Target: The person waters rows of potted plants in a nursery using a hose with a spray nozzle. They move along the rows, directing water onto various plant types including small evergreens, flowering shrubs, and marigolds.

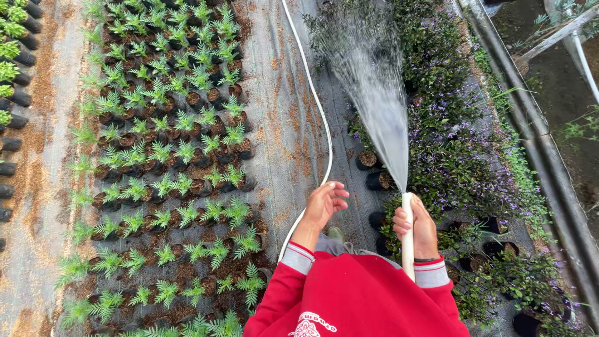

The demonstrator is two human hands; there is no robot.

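Red sweatshirt w/ grey cuffs (349,293) at the bottom, both arms out front. Right hand (417,228) clenched round the white hose end (407,231), held upright, thumb up near the tip. Left hand (324,205) loosely cupped, fingers curled, w/ the trailing hose (321,112) passing under the palm; can't tell if actually gripping it or just guiding. Grey shoe tip (336,233) peeking out btwn the arms.

Spray (374,93) fanning up and away from the tip, landing on the purple-flowered plants (446,143) on the right, all in small black pots (374,181). Left of the hose, a big block of fern-like green seedlings (168,162) in dark pots, rows pretty tidy. Black ground cloth (281,137) btwn the beds, brown dirt scattered on it. Hose snaking off to the top edge. Far right, a metal gutter rail (543,143); far left, another row of black pots (12,93).
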